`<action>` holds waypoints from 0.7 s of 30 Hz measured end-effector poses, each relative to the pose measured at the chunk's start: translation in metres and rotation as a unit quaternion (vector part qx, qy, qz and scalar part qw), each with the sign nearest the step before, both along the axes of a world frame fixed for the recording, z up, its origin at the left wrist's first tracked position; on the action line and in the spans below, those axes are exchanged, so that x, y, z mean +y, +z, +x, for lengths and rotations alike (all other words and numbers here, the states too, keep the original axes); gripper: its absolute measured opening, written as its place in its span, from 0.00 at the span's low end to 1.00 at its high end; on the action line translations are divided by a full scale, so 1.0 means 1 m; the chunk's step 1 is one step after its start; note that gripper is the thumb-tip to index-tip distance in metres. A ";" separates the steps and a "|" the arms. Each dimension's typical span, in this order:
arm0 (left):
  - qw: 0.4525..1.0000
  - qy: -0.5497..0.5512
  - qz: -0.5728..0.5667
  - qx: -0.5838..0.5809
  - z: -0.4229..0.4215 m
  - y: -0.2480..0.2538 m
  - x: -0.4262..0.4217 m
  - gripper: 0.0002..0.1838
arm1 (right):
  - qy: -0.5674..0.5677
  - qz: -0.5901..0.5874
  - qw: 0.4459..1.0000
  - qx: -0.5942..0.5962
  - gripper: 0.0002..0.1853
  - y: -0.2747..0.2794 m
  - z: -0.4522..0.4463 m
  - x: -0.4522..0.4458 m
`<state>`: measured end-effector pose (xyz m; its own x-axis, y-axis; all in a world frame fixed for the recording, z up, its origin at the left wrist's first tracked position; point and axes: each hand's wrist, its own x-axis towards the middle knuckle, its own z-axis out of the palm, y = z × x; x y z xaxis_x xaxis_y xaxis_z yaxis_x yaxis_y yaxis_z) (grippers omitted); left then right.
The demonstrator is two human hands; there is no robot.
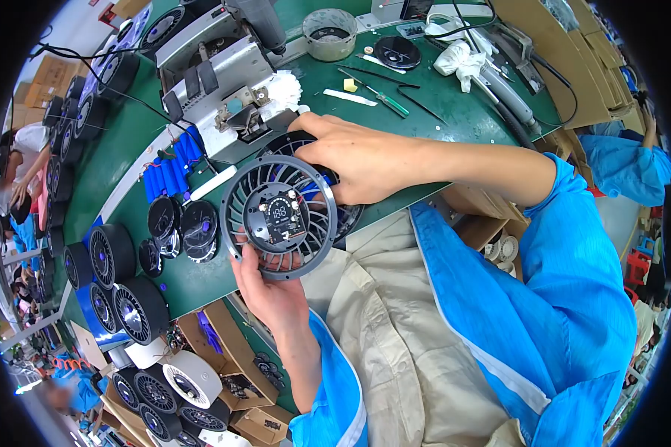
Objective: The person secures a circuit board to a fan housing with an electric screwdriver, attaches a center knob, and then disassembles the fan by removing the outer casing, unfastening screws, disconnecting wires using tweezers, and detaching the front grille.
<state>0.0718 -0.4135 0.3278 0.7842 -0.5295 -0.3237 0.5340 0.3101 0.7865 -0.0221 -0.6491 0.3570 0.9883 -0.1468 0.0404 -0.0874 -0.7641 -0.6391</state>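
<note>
My left hand (272, 290) grips the lower rim of a grey spoked ring (324, 249), thumb in front. At the ring's centre sits a black circuit board (285, 217) with a small digit display. Behind the ring, my right hand (354, 160) is bent over a dark round spoked housing (287, 141), its fingers curled at the opening near something blue. The ring and the hand itself partly hide those fingertips, and what they pinch cannot be made out. The ring is tilted, its board side facing the camera.
Blue battery cells (168, 173), black discs (200, 229) and black wheel-like units (138, 309) lie left. A metal fixture (238, 112) stands behind the hands. A green screwdriver (391, 104), tweezers, a clear round container (329, 37) and a grey tool (507, 97) are farther back. Other people sit at the edges.
</note>
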 end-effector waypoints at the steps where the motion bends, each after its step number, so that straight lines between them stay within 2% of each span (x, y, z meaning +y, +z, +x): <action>1: 1.000 -0.013 -0.020 -0.005 0.000 -0.002 0.001 0.19 | 0.014 0.004 1.000 -0.023 0.23 -0.002 -0.001 -0.003; 3: 0.999 -0.024 -0.040 -0.011 0.000 0.001 0.000 0.19 | 0.030 0.008 0.998 -0.046 0.23 -0.005 -0.002 -0.006; 7: 1.000 0.003 0.002 0.002 -0.003 0.005 -0.005 0.18 | 0.047 0.020 0.995 -0.087 0.22 -0.009 -0.002 -0.010; 10: 0.999 -0.005 -0.018 0.028 0.002 -0.005 -0.001 0.17 | 0.043 0.145 0.984 -0.099 0.19 -0.013 0.000 -0.012; 11: 0.999 -0.003 -0.017 0.028 0.002 -0.004 0.000 0.17 | 0.044 0.146 0.983 -0.099 0.19 -0.013 0.000 -0.012; 15: 0.999 -0.003 -0.031 0.029 0.003 -0.003 0.000 0.18 | 0.027 0.098 0.986 -0.133 0.15 -0.013 -0.007 -0.004; 18: 0.995 0.005 -0.059 0.085 0.004 0.001 -0.002 0.18 | -0.072 -0.059 0.962 -0.255 0.13 -0.005 -0.022 0.017; 21: 0.991 0.001 -0.079 0.104 0.001 0.005 -0.003 0.21 | -0.134 -0.053 0.961 -0.237 0.13 -0.004 -0.033 0.048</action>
